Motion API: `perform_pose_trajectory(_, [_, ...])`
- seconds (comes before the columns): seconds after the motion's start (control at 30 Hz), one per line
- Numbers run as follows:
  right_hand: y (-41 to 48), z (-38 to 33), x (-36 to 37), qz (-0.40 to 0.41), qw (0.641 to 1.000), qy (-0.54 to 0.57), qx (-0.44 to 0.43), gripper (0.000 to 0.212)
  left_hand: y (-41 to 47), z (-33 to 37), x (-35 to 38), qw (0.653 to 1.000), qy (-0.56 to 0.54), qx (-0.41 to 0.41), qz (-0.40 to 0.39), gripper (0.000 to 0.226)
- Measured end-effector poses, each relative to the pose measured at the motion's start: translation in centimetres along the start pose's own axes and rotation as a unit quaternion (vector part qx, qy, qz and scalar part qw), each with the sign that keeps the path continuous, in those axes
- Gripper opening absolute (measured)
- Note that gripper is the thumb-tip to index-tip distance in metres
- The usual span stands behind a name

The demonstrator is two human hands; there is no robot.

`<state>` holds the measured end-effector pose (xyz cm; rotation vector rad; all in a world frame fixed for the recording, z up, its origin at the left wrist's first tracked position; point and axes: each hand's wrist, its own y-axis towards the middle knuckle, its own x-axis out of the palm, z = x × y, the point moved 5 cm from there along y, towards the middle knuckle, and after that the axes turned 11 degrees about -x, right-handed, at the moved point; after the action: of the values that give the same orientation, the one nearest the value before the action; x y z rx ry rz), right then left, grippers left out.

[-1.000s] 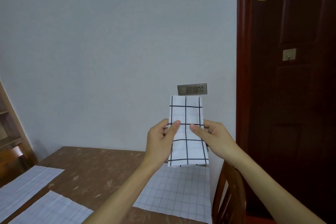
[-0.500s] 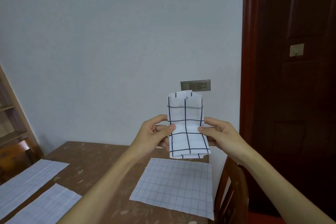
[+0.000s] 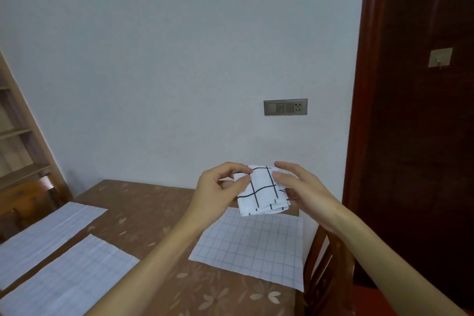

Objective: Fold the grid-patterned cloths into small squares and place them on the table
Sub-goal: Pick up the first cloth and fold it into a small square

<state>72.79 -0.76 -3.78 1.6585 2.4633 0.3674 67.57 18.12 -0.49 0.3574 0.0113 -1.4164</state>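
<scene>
Grip L: left hand (image 3: 220,187) pinches top-left edge of bold-grid cloth (image 3: 261,191), thumb in front, fingers curled behind.
Grip R: right hand (image 3: 300,187) at cloth's right edge, thumb on front layer, fingers loosely spread; real pinch or just steadying, can't tell.
Cloth now: small near-square packet, several layers showing at bottom edge, held in air above the counter (image 3: 143,210).
Landmark: fine-grid cloth (image 3: 251,246), flat and unfolded on counter.
Packet vs landmark: just above its far edge, not touching.
Other cloths: two more fine-grid sheets, near-left sheet (image 3: 69,279) and far-left sheet (image 3: 46,231), both well left of landmark, both flat; far one looks like a long strip, maybe half-folded, can't be sure.
Done (judged): bold-grid cloth folded to about final size.
Left: set packet down on counter, then fold landmark cloth + two left sheets. No finished square on counter yet.
Progress: early, roughly first of four.
Risk: layers slightly uneven at bottom right, may spring open on release.
</scene>
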Motion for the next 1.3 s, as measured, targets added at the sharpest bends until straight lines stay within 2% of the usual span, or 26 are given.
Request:
perform_pose_trajectory(0.23, [-0.2,2.8,3.6,-0.029,0.997,-0.066,-0.005,0.037,-1.3,-4.1,-1.2,0.993,0.094,0.033,0.06,0.028])
perform_pose_trajectory(0.53, [1.0,8.1,7.0,-0.003,0.991,-0.134,0.021,0.028,-3.0,-10.1,-4.2,0.994,0.048,-0.026,0.09,0.03])
perform_pose_trajectory(0.63, [1.2,10.8,9.2,0.003,0.986,-0.16,0.05,0.032,-4.2,-13.0,-5.2,0.987,0.089,-0.047,0.129,0.027])
perform_pose_trajectory(0.67, [1.2,11.6,10.2,0.006,0.985,-0.16,0.065,0.041,-4.7,-14.1,-5.6,0.982,0.111,-0.055,0.143,0.027])
perform_pose_trajectory(0.73, [1.4,14.1,12.3,0.001,0.981,-0.165,0.099,0.066,-5.6,-16.4,-6.4,0.973,0.139,-0.094,0.158,0.028])
perform_pose_trajectory(0.77, [1.4,15.2,13.5,-0.007,0.979,-0.173,0.106,0.068,-6.0,-17.7,-6.7,0.972,0.129,-0.122,0.155,0.03])
perform_pose_trajectory(0.9, [1.2,19.8,18.3,-0.04,0.961,-0.249,0.117,0.045,-7.9,-22.2,-8.3,0.96,0.021,-0.223,0.168,0.037])
perform_pose_trajectory(1.03, [1.0,24.4,22.0,-0.103,0.94,-0.311,0.098,0.027,-9.7,-26.7,-10.6,0.926,-0.072,-0.343,0.141,0.025])
perform_pose_trajectory(1.17, [1.1,29.1,24.8,-0.161,0.923,-0.33,0.114,0.03,-12.5,-31.3,-12.8,0.888,-0.129,-0.426,0.118,0.023])
perform_pose_trajectory(1.27, [0.5,33.4,27.1,-0.206,0.901,-0.345,0.163,0.037,-15.3,-35.0,-14.2,0.851,-0.166,-0.476,0.146,0.005])
perform_pose_trajectory(1.3, [0.0,34.9,28.0,-0.218,0.896,-0.346,0.172,0.038,-16.4,-36.5,-14.9,0.839,-0.162,-0.494,0.161,0.016])
